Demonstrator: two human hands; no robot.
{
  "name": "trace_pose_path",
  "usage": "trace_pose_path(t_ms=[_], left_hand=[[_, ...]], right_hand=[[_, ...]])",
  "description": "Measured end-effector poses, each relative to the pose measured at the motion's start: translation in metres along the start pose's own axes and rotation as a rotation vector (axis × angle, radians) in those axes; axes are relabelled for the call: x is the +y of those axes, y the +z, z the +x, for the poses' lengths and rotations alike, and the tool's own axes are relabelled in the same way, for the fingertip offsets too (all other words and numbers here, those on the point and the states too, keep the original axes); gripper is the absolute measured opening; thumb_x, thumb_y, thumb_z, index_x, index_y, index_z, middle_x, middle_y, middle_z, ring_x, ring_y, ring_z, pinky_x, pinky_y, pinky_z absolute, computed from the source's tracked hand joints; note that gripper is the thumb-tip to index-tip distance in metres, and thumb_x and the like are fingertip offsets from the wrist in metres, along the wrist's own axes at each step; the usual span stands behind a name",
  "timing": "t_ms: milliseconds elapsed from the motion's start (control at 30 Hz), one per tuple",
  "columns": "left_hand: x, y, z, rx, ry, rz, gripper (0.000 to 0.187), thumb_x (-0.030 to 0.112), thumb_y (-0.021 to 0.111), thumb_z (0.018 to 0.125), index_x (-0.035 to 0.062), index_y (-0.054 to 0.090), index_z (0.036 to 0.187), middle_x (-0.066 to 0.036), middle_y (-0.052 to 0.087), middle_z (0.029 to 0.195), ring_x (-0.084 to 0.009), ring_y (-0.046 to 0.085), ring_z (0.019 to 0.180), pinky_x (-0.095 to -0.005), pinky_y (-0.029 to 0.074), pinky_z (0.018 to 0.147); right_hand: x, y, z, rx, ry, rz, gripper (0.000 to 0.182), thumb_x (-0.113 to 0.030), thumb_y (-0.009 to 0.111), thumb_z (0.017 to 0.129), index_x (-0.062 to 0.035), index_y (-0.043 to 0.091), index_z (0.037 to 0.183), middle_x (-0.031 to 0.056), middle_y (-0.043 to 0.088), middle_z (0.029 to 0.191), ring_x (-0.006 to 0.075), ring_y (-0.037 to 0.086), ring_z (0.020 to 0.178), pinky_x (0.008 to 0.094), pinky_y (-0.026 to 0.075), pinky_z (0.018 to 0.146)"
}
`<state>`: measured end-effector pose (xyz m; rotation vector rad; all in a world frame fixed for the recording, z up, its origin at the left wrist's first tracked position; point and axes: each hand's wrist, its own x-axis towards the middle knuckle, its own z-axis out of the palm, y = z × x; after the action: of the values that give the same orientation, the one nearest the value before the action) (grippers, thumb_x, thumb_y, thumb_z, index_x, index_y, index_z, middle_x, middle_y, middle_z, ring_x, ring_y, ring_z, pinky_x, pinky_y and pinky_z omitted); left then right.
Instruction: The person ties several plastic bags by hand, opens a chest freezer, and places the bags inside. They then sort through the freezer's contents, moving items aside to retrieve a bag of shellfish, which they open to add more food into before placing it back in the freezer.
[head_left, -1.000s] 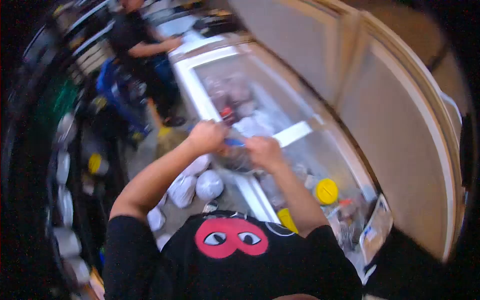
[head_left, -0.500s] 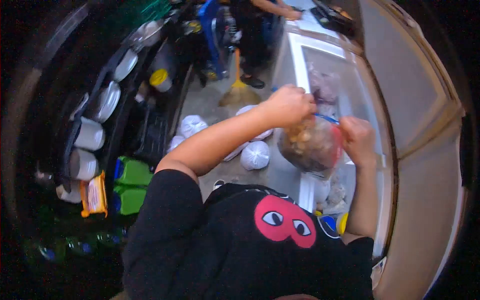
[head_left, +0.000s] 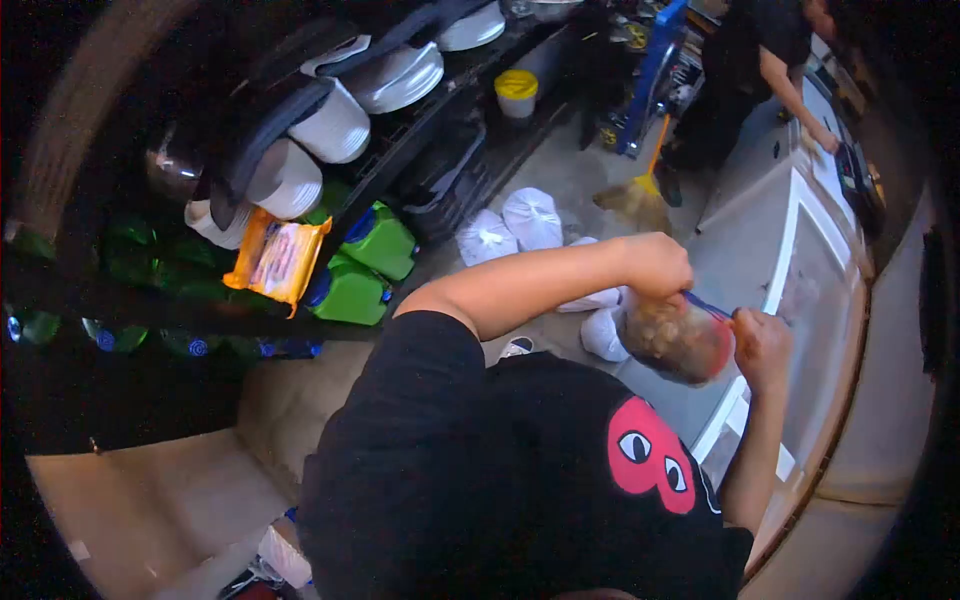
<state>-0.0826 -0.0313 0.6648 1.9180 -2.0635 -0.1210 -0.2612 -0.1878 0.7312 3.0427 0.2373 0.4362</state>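
A clear plastic bag [head_left: 672, 340] with brownish contents and a red patch hangs between my two hands. My left hand [head_left: 655, 266] is closed on the bag's top at its left end. At the other end of the blue strip along the bag's top, my right hand [head_left: 762, 345] is closed on it too. Behind and below the bag is a white-framed chest freezer [head_left: 783, 250] with a glass top. Tied white bags [head_left: 532, 217] lie on the floor left of my left hand.
Another person [head_left: 745, 80] stands at the back right by a broom [head_left: 640, 200]. Left, a dark shelf holds white containers [head_left: 335, 125], an orange packet [head_left: 277, 262] and green jugs [head_left: 352, 290]. A yellow-lidded tub [head_left: 516, 92] stands farther back.
My view has turned left, so the shelf and floor bags show more and a cardboard box appears at lower left. Both hands still hold the bag, now seen farther right and lower.
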Motion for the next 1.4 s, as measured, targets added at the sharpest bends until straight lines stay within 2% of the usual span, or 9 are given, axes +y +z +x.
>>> trace_pose_path(t_ms=[167, 433, 567, 733, 833, 1033, 1133, 1333, 1400], left_hand=[[-0.006, -0.006, -0.065, -0.258, -0.193, -0.036, 0.036, 0.043, 0.058, 0.082, 0.0107, 0.065, 0.096, -0.015, 0.066, 0.079, -0.0366, 0.063, 0.081, -0.0468, 0.05, 0.067], [-0.038, 0.1, -0.154, -0.075, -0.36, -0.274, 0.051, 0.03, 0.059, 0.084, 0.0122, 0.045, 0.129, -0.017, 0.056, 0.119, -0.0359, 0.057, 0.101, -0.0448, 0.048, 0.084], [-0.063, 0.176, -0.228, -0.061, -0.575, -0.397, 0.051, 0.027, 0.059, 0.082, 0.0114, 0.044, 0.129, -0.018, 0.055, 0.12, -0.0358, 0.055, 0.105, -0.0441, 0.047, 0.087], [-0.054, 0.181, -0.282, -0.532, -1.11, -0.408, 0.041, 0.03, 0.06, 0.084, 0.0039, 0.055, 0.115, -0.023, 0.063, 0.1, -0.0381, 0.061, 0.09, -0.0456, 0.048, 0.08], [-0.056, 0.239, -0.319, -0.421, -1.284, -0.526, 0.035, 0.033, 0.056, 0.087, 0.0026, 0.061, 0.104, -0.023, 0.064, 0.095, -0.039, 0.062, 0.087, -0.0469, 0.048, 0.078], [-0.066, 0.344, -0.35, -0.473, -1.412, -0.506, 0.042, 0.04, 0.049, 0.09, 0.0007, 0.064, 0.091, -0.025, 0.063, 0.088, -0.0409, 0.062, 0.082, -0.0493, 0.049, 0.073], [-0.084, 0.389, -0.336, -0.337, -1.504, -0.491, 0.045, 0.041, 0.047, 0.091, -0.0001, 0.064, 0.086, -0.025, 0.063, 0.083, -0.042, 0.062, 0.078, -0.0496, 0.049, 0.071], [-0.146, 0.483, -0.3, -0.173, -1.444, -0.453, 0.048, 0.041, 0.044, 0.092, -0.0012, 0.063, 0.081, -0.023, 0.063, 0.078, -0.0429, 0.061, 0.075, -0.0499, 0.048, 0.067], [-0.173, 0.507, -0.275, -0.307, -1.484, -0.547, 0.043, 0.038, 0.046, 0.092, -0.0011, 0.063, 0.089, -0.025, 0.063, 0.085, -0.043, 0.061, 0.083, -0.0495, 0.048, 0.074]], right_hand=[[-0.034, 0.036, 0.037, -0.061, -0.067, 0.181, 0.021, -0.018, 0.062, 0.08, -0.0061, 0.049, 0.07, 0.0117, 0.05, 0.06, 0.034, 0.051, 0.057, 0.0426, 0.039, 0.051], [-0.026, 0.084, 0.042, -0.153, 0.149, 0.362, 0.016, -0.012, 0.064, 0.08, -0.0058, 0.058, 0.093, 0.0142, 0.054, 0.087, 0.0343, 0.055, 0.077, 0.0403, 0.044, 0.064], [0.028, 0.09, -0.019, -0.223, 0.429, 0.265, 0.017, -0.008, 0.061, 0.083, -0.0063, 0.058, 0.1, 0.0143, 0.055, 0.092, 0.035, 0.055, 0.085, 0.0394, 0.046, 0.071], [0.117, 0.128, -0.173, -0.202, 0.863, 0.02, 0.034, -0.016, 0.063, 0.084, -0.0033, 0.056, 0.114, 0.0215, 0.056, 0.106, 0.0374, 0.052, 0.103, 0.0408, 0.04, 0.092], [0.142, 0.146, -0.229, -0.226, 0.935, -0.138, 0.051, -0.024, 0.065, 0.084, 0.0039, 0.049, 0.123, 0.0261, 0.052, 0.118, 0.04, 0.048, 0.11, 0.0437, 0.036, 0.096], [0.16, 0.183, -0.269, -0.408, 1.055, 0.091, 0.063, -0.037, 0.06, 0.086, 0.0043, 0.041, 0.13, 0.0261, 0.043, 0.132, 0.0397, 0.042, 0.122, 0.0437, 0.03, 0.105], [0.131, 0.198, -0.25, -0.393, 1.143, -0.261, 0.066, -0.033, 0.063, 0.085, 0.0022, 0.035, 0.134, 0.023, 0.042, 0.133, 0.0373, 0.044, 0.121, 0.0424, 0.033, 0.102], [0.135, 0.204, -0.263, -0.267, 1.204, -0.184, 0.066, -0.029, 0.063, 0.087, 0.0012, 0.031, 0.136, 0.0216, 0.04, 0.136, 0.0341, 0.041, 0.124, 0.0389, 0.035, 0.103], [0.139, 0.202, -0.277, -0.261, 1.205, -0.13, 0.065, -0.025, 0.062, 0.088, 0.0023, 0.029, 0.137, 0.0222, 0.038, 0.137, 0.0322, 0.04, 0.125, 0.0384, 0.033, 0.104]])
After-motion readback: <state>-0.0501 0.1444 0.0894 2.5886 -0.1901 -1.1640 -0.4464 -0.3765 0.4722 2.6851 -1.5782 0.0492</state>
